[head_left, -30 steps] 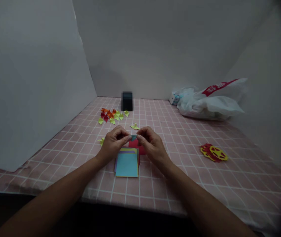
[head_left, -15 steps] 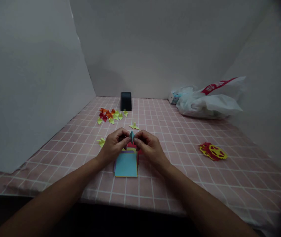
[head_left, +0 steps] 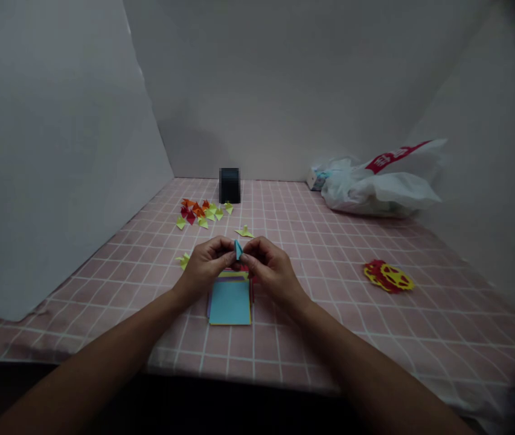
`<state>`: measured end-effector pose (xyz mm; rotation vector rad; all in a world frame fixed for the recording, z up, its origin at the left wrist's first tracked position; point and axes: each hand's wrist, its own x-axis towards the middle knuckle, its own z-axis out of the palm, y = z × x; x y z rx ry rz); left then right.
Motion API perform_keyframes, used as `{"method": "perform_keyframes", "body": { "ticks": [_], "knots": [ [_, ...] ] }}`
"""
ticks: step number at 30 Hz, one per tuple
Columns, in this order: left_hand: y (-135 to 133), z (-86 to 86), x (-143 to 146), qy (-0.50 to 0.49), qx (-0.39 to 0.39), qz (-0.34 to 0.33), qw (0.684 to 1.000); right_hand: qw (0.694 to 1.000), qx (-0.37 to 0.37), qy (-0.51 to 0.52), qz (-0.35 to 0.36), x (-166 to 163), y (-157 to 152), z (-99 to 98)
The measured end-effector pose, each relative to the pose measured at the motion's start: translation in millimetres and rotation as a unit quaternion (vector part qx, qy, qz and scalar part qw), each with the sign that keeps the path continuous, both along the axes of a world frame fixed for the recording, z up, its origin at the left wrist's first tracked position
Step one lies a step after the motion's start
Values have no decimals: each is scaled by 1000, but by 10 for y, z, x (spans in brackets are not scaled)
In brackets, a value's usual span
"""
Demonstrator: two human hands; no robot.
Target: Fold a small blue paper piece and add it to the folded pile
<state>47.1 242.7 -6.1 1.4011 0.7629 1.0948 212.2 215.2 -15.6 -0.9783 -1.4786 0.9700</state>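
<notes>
A small folded piece of blue paper (head_left: 238, 249) is pinched between the fingertips of both hands, held up over the table. My left hand (head_left: 207, 258) grips it from the left, thumb and fingers closed. From the other side my right hand (head_left: 270, 266) pinches its right edge. Below the hands lies a stack of square paper sheets (head_left: 230, 303), light blue on top, with yellow, purple and red edges showing. A yellow folded paper figure (head_left: 183, 260) lies beside my left hand, partly hidden by it. Another yellow folded figure (head_left: 245, 232) rests just beyond the hands.
Several red, orange and yellow folded paper figures (head_left: 198, 211) lie at the back left. Behind them stands a dark pixelated block (head_left: 230, 185). A white plastic bag (head_left: 375, 193) sits at the back right, and red and yellow cut-out discs (head_left: 389, 277) lie to the right. White walls enclose the table.
The folded blue paper has turned in my fingers and now shows a lighter face. Both hands stay close together, and the whole view has shifted slightly.
</notes>
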Motion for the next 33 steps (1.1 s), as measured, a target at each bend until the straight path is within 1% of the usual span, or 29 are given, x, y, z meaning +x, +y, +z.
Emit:
{"method": "perform_keyframes", "body": {
  "ticks": [4, 11, 15, 18, 22, 27, 30, 33],
  "knots": [
    [11, 2, -13, -7, -16, -25, 1000, 1000, 1, -2, 0, 7, -3, 6],
    [15, -28, -16, 6, 5, -57, 998, 999, 8, -37, -14, 29, -22, 34],
    [5, -34, -19, 21, 16, -68, 997, 997, 11, -48, -54, 32, -33, 43],
    [-9, -39, -20, 38, 44, -46, 997, 996, 9, -48, -71, 35, -38, 54],
    [-20, -45, -20, 70, 93, 1, 993, 1000, 6, -15, -16, 25, -41, 80],
    [-16, -53, -22, 66, 121, 16, 990, 998, -23, 45, 23, 1, -49, 96],
    [-10, -63, -22, 70, 142, 30, 987, 999, -21, 29, 20, -1, -58, 89],
    [-7, -75, -23, 82, 171, 41, 981, 999, 20, -27, -3, 1, -66, 82]
  ]
}}
